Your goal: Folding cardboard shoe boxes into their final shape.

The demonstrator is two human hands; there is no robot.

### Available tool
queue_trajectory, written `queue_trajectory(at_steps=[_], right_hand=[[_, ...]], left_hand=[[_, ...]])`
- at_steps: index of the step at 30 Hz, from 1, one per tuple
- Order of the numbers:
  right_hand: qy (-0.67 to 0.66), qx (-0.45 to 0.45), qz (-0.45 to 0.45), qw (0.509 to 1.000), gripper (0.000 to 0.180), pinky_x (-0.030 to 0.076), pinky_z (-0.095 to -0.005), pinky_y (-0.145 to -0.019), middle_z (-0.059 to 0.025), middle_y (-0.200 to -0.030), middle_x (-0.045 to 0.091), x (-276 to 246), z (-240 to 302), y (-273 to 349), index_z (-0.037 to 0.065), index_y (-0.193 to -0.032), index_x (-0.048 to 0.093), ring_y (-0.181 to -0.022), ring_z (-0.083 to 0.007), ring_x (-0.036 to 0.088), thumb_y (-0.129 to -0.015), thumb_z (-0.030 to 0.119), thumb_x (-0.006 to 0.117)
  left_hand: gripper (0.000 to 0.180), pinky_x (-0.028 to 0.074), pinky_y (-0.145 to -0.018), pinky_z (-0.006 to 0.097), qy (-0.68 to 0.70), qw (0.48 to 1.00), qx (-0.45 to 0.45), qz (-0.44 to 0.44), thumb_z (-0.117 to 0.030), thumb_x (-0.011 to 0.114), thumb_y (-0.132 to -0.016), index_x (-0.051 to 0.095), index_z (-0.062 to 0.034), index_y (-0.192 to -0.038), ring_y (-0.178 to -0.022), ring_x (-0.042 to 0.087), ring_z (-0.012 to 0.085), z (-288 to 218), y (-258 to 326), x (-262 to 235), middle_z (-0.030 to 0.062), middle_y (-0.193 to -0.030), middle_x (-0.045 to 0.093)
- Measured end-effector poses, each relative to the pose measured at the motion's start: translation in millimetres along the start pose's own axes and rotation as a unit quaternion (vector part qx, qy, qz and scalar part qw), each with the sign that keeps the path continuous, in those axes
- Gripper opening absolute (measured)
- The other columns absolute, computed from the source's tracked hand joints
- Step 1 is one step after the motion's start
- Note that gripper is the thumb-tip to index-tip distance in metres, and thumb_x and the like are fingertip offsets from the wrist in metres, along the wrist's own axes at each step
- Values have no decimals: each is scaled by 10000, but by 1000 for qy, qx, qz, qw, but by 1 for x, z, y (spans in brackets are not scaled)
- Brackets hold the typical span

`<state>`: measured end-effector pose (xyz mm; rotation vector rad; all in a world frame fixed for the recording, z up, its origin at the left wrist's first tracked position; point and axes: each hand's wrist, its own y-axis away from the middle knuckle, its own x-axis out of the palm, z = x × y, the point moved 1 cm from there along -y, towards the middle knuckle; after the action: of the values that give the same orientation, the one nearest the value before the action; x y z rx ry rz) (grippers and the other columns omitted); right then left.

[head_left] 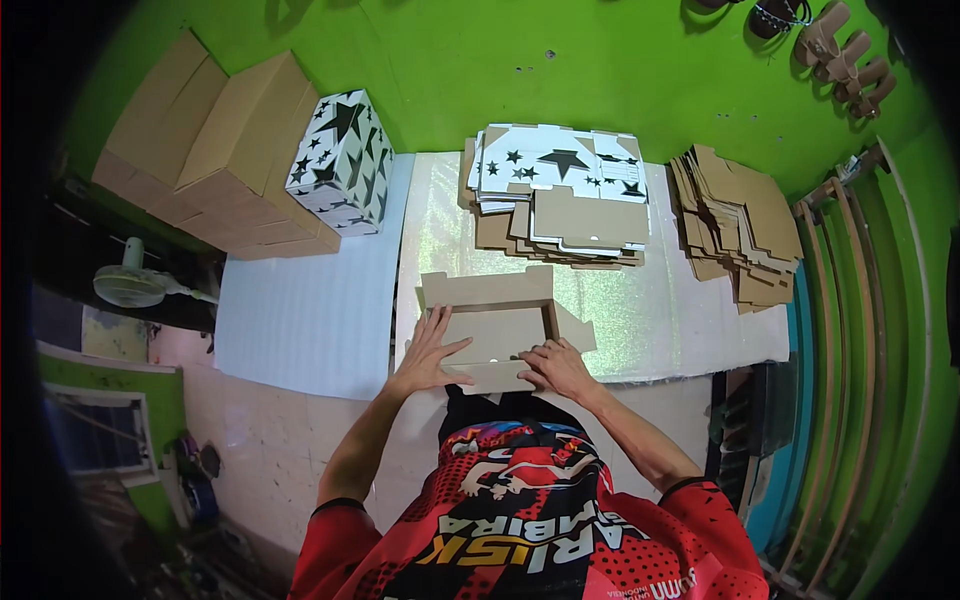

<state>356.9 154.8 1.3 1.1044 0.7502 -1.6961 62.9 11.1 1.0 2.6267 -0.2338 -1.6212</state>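
Head view: open brown cardboard box (pixel 500 327) is the landmark, near edge of the work table, directly in front of the wearer, flaps folded outward. Left hand (pixel 424 360) on the box's left end, fingers apart, palm low over the near left corner; the hand covers that corner. Right hand (pixel 556 366) at the box's near wall, right of middle, fingers bent and bunched together; thumb partly hidden, can't tell if it pinches the cardboard. Near flap partly covered by both hands; box underside not visible. Beyond the box: stack of flat cartons (pixel 562 165), white with black stars on top, brown among the lower layers, count unclear. Beyond and right of the box: leaning pile of flat brown cardboard (pixel 738 220), edges overlap, pieces hard to separate. Beyond and left: star-print box (pixel 345 165) beside large brown cartons (pixel 245 130). Surface: shiny pale sheet (pixel 690 335) under the box, bluish-white sheet (pixel 310 325) to its left. Room: green wall (pixel 440 70) behind; sandals (pixel 840 55) far right of the box, some cut off by the top edge; wooden rack (pixel 850 260) right; fan (pixel 130 287) far left; lower left clutter too dark to identify.
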Motion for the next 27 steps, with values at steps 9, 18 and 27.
queue_trajectory(at_steps=[9, 18, 27], right_hand=[[8, 59, -87, 994, 944, 145, -589, -1299, -186, -1688, 331, -22, 0, -28, 155, -1587, 482, -1573, -408, 281, -877, 754, 652], [40, 138, -77, 987, 1062, 63, -702, -1255, -183, -1746, 199, 1, -11, -50, 212, -1664, 359, -1621, -391, 153, -847, 848, 591], [-5, 243, -174, 954, 905, 59, -687, -1259, -230, -1706, 272, -26, -24, -26, 132, -1603, 448, -1591, -427, 213, -931, 716, 607]], left_hand=[[1112, 70, -1285, 637, -5, 994, -55, -96, -678, 761, -828, 287, -153, -1686, -1640, 65, 378, -19, -11, -1, 216, -1766, 89], [1130, 79, -1273, 670, -46, 980, -134, -137, -736, 708, -843, 251, -149, -1693, -1636, 100, 354, -17, -23, 20, 188, -1757, 151], [907, 30, -1260, 667, 19, 912, -262, -314, -570, 623, -999, 282, -62, -1669, -1630, 139, 363, -1, 6, 23, 225, -1738, 202]])
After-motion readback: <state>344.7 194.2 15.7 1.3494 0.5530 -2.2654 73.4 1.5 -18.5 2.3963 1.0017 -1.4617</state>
